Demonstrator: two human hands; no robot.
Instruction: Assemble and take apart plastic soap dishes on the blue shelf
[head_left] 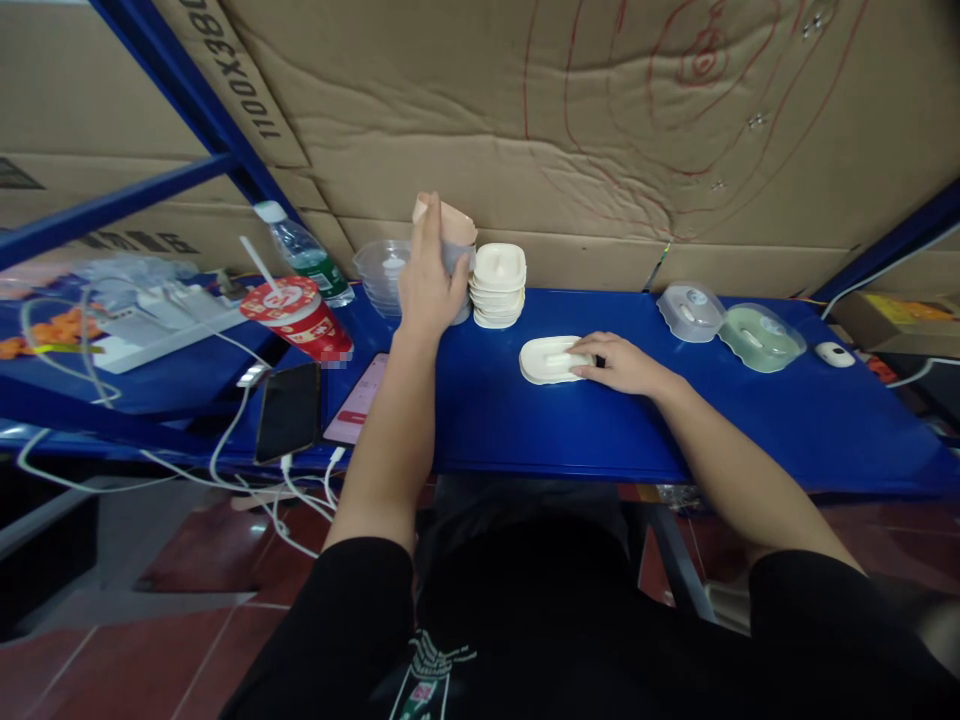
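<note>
My left hand (429, 268) reaches to the back of the blue table, its fingers up against a peach-coloured lid-like piece (456, 222) that is tilted above translucent plastic containers. The hand partly hides this piece, and its thumb is toward the right. Just right of it stands a stack of cream lids (499, 285). Nearer the front, a cream oval lid (544, 362) with a raised handle lies on the table. My right hand (619, 364) has its thumb and fingers closed around the right end of that handle. Clear nested containers (377, 275) stand left of my left hand.
A red paper cup (304, 318) with a straw, a water bottle (311, 255), a dark phone (289, 412) and a lit phone (358, 400) sit at left among white cables. At right are a clear container (688, 312), a green one (761, 340) and a small white device (835, 354).
</note>
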